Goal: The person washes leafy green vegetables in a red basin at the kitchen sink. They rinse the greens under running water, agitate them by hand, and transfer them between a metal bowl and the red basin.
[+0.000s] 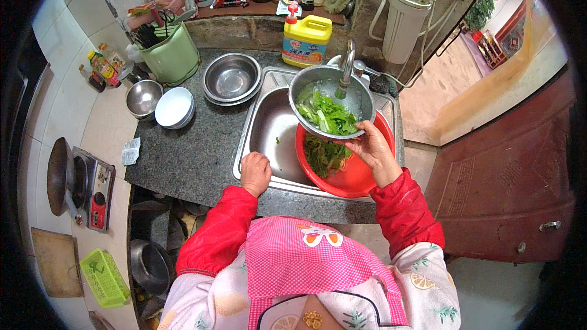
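Observation:
My right hand (372,150) grips the near right rim of a metal basin (300,89), its thumb near the edge. The basin holds leafy greens (328,112) and water, tilted under a chrome faucet (349,62). A red plastic tub (355,178) sits beneath it in the sink, with darker leaves (323,158) inside. Fingers curled and holding nothing that shows, my left hand (256,174) rests at the front left rim of the stainless steel sink (275,121). A scrap of leaf lies on the sink floor.
Stacked metal bowls (232,78), white bowls (174,107) and a small metal bowl (144,98) stand on the granite counter (197,156). Behind the sink is a yellow detergent jug (306,41). A portable stove (94,188) is at left; a water filter (406,23) hangs at right.

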{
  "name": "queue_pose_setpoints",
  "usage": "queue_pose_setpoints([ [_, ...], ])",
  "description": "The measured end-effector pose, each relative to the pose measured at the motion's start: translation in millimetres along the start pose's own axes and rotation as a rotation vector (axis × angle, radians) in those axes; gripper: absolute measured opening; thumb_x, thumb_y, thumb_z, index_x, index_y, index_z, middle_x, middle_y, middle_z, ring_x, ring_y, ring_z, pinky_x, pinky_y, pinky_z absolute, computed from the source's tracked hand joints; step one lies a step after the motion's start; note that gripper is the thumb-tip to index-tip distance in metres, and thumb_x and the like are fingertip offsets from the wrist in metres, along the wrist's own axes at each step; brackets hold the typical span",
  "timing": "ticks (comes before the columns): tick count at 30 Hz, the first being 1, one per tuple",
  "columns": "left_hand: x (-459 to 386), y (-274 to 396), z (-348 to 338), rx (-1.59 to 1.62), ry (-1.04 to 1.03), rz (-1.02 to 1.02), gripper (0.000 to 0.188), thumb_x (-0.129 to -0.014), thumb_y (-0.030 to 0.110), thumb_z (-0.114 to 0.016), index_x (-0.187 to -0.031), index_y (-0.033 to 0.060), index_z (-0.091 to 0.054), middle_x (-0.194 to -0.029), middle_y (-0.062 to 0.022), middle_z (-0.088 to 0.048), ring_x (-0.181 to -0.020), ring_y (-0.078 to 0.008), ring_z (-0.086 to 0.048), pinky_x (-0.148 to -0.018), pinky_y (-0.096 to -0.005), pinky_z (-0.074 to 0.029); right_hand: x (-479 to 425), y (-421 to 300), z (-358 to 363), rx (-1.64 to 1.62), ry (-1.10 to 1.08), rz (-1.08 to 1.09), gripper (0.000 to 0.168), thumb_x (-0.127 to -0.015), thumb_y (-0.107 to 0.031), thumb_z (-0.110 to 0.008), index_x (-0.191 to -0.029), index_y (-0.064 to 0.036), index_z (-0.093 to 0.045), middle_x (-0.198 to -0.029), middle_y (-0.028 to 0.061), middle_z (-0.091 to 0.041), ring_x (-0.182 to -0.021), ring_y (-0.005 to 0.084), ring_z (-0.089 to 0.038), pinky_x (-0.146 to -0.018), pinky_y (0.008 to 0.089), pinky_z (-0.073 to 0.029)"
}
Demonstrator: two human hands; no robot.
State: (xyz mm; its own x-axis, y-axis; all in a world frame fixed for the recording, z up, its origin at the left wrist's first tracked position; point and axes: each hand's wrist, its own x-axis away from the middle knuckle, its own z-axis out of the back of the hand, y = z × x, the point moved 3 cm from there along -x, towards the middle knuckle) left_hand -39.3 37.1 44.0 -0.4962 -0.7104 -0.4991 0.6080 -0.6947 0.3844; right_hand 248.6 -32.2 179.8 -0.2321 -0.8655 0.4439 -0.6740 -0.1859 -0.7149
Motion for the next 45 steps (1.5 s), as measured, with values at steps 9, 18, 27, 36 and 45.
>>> queue_pose_setpoints([
  [9, 0, 1, 0, -0.008, 0.021, -0.014, 0.006, -0.071, 0.010, -0.062, -0.075, 0.0052, -0.062, -0.085, -0.0069, -0.060, -0.092, -0.0266, -0.055, -0.083, -0.0414, -0.041, -1, 0, 5, -0.008, -0.063, -0.025, 0.044, -0.083, -0.016, -0.053, -0.120, 0.005, -0.045, -0.109, 0.0198, -0.059, -0.086, 0.0343, -0.066, -0.062, 0.0309, -0.061],
  [18, 0, 0, 1, 0.001, 0.018, -0.022, 0.007, -0.070, 0.009, -0.063, -0.076, 0.0049, -0.062, -0.085, -0.0074, -0.060, -0.092, -0.0270, -0.055, -0.083, -0.0414, -0.041, 2, -3, -1, -0.066, -0.130, -0.046, 0.046, -0.083, -0.016, -0.053, -0.122, 0.007, -0.043, -0.110, 0.0227, -0.058, -0.085, 0.0387, -0.065, -0.060, 0.0313, -0.061],
  [27, 1, 0, 0, -0.009, -0.001, -0.005, 0.008, -0.070, 0.009, -0.063, -0.077, 0.0052, -0.062, -0.086, -0.0069, -0.060, -0.093, -0.0267, -0.055, -0.084, -0.0412, -0.041, 1, -2, -2, -0.134, -0.138, -0.075, 0.044, -0.085, -0.012, -0.052, -0.122, 0.007, -0.040, -0.105, 0.0262, -0.060, -0.086, 0.0441, -0.064, -0.058, 0.0305, -0.062],
  [36, 1, -1, -1, -0.004, 0.020, -0.025, 0.009, -0.069, 0.009, -0.063, -0.077, 0.0052, -0.062, -0.085, -0.0072, -0.059, -0.092, -0.0265, -0.055, -0.083, -0.0411, -0.041, 0, -2, 1, -0.152, -0.139, -0.074, 0.045, -0.085, -0.013, -0.053, -0.123, 0.006, -0.039, -0.108, 0.0251, -0.058, -0.086, 0.0446, -0.064, -0.058, 0.0312, -0.062],
  [45, 0, 1, 1, -0.006, 0.024, -0.024, 0.008, -0.070, 0.010, -0.063, -0.076, 0.0058, -0.061, -0.085, -0.0068, -0.059, -0.091, -0.0266, -0.055, -0.082, -0.0414, -0.041, 13, -7, -9, -0.092, -0.108, -0.046, 0.047, -0.083, -0.015, -0.054, -0.124, 0.005, -0.040, -0.109, 0.0222, -0.057, -0.085, 0.0415, -0.065, -0.057, 0.0312, -0.062],
])
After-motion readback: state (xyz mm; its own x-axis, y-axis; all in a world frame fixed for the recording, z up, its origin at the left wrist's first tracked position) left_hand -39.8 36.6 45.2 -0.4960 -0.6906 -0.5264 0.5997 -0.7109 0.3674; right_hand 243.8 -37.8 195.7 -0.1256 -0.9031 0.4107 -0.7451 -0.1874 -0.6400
